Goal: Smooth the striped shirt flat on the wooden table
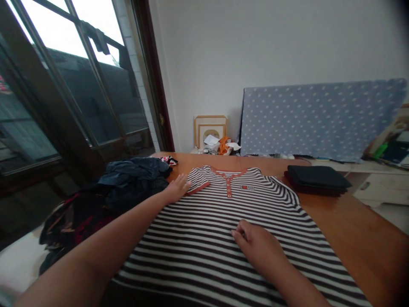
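Note:
A black-and-white striped shirt [204,230] lies spread out, its collar end pointing away from me. It has orange-brown trim at the neck, a short buttoned placket and a small chest patch. My left hand [177,189] is at the shirt's left sleeve, fingers stretched out and touching its edge. Over the middle of the shirt front is my right hand [257,243], with its fingers curled in and the thumb close to the index finger. No gathered fabric shows in it. The right sleeve lies folded inward along the shirt's side.
A heap of dark clothes [128,187] lies at the left. To the right, a stack of folded dark garments [316,180] rests on the wooden table [367,221]. Behind stand a framed picture [211,120], crumpled items and a blue dotted cloth [316,119]. Windows line the left.

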